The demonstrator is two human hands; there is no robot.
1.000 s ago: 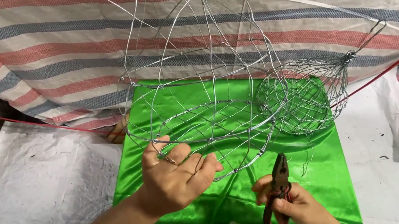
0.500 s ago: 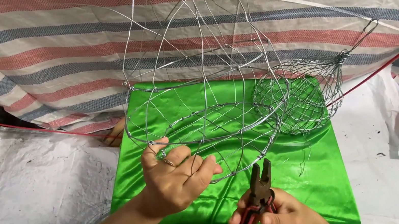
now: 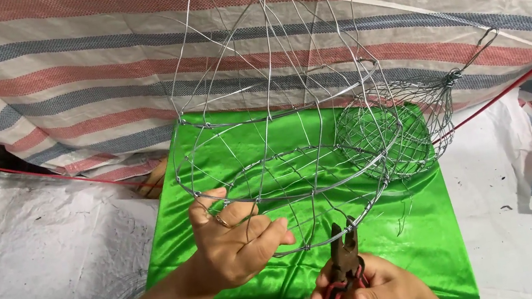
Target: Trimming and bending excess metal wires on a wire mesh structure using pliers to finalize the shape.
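Your left hand (image 3: 234,246) pinches the wire frame (image 3: 282,168); right hand (image 3: 374,293) grips pliers (image 3: 343,266) at six o'clock. Steady the rim, bite squarely.

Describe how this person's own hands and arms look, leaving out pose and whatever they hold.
Both hands are bare, no gloves. The left hand wears a thin ring on one finger; its forearm is bare, with no sleeve visible. The right hand shows no ring or jewellery, and its arm is out of view.
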